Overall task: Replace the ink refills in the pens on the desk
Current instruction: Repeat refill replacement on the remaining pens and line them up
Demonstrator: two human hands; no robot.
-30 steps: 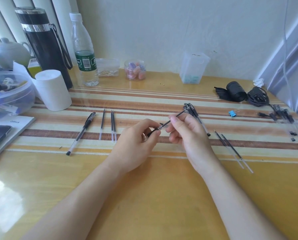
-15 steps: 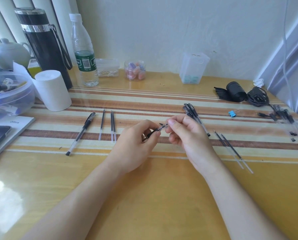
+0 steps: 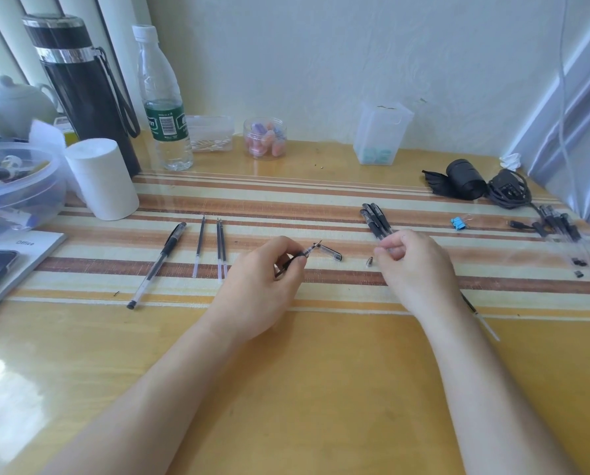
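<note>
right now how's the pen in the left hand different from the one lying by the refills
The held pen is uncapped, point bare, tilted in the left hand; the lying pen is capped, flat on the desk. The held pen is mostly hidden by that hand; the lying pen shows whole. Both look clear-barrelled.

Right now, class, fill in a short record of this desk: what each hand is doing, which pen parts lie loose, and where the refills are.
left hand: grips a pen, its point bare
right hand: beside a small metal tip; unclear if it holds anything
loose parts: cap and the metal tip, on the desk between the hands
refills: three, beside a whole pen
pen bundle: behind the right hand
</note>
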